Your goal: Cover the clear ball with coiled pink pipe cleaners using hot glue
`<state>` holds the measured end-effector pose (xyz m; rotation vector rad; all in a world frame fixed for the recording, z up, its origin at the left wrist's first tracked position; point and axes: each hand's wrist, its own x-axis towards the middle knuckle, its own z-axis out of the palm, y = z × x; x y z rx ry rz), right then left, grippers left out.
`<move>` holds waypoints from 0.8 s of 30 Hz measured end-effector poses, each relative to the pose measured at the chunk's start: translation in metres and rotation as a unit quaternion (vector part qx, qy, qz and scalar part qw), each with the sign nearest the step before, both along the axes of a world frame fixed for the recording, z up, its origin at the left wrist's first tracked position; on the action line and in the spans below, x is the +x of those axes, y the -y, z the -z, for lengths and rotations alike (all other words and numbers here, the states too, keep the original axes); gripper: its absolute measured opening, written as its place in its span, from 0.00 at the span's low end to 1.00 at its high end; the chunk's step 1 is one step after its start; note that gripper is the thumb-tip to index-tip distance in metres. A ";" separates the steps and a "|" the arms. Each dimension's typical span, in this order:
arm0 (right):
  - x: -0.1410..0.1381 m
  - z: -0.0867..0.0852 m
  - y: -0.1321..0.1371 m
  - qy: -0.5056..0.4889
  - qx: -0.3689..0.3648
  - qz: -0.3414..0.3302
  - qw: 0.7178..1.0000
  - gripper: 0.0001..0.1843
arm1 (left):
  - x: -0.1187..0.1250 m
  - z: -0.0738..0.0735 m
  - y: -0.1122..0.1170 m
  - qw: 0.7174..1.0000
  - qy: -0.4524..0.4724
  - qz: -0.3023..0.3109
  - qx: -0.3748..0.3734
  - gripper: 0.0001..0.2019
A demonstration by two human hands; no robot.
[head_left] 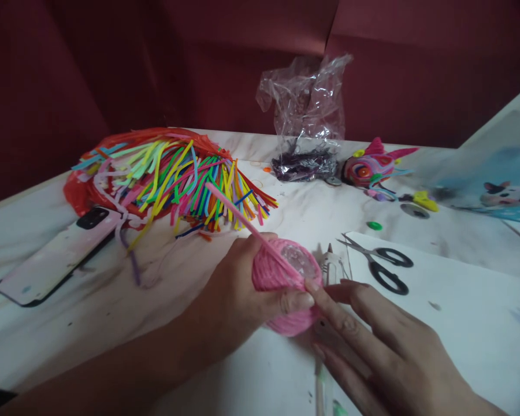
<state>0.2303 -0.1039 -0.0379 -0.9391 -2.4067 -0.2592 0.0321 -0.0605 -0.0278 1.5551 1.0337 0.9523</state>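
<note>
Left hand (pixel 242 283) is wrapping round a pink strand-wound ball (pixel 272 280) and gripping it, thumb lying across the near side; the far fingers are mostly hiding behind it. Right hand (pixel 377 335) is standing partly open, fingers loosely spread, one fingertip pressing the ball's upper right beside the left thumb tip; it is not closing round anything visible. The ball is sitting in front of the wearer, near mid-view, over the counter (pixel 177 274); whether it is touching the surface I cannot tell. A clear patch is showing at its top. One fuzzy pink strand (pixel 236 215) is running off it, slanting up and left.

Just beyond the right fingers, a glue gun (pixel 331 266) is lying partly hidden. Black-handled scissors (pixel 379 263) are lying open to its right, overlapping a white sheet (pixel 468 306).

Left side: many-coloured fuzzy stems (pixel 195 188) are spilling from a red plastic bag (pixel 73 192); a pale phone (pixel 60 257) is lying just beside, camera side up.

Far side: a clear plastic bag (pixel 309 110) is standing with a dark bundle (pixel 303 166) at its base. To its right, a multicoloured fish-like figure (pixel 370 169) is resting; a green piece (pixel 374 226) is lying nearer the scissors.
</note>
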 end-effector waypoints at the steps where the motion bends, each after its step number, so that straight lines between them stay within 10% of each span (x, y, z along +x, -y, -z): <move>1: 0.000 0.000 0.000 0.007 -0.005 0.000 1.000 0.19 | 0.000 -0.001 0.000 1.000 -0.010 0.000 0.007 0.22; 12: 0.002 0.005 0.002 0.025 -0.005 -0.009 1.000 0.20 | 0.002 -0.021 0.004 0.997 -0.015 -0.006 -0.072 0.16; 24: 0.037 -0.007 -0.013 0.001 0.003 0.023 1.000 0.17 | -0.010 -0.005 -0.013 0.997 -0.012 -0.019 -0.078 0.29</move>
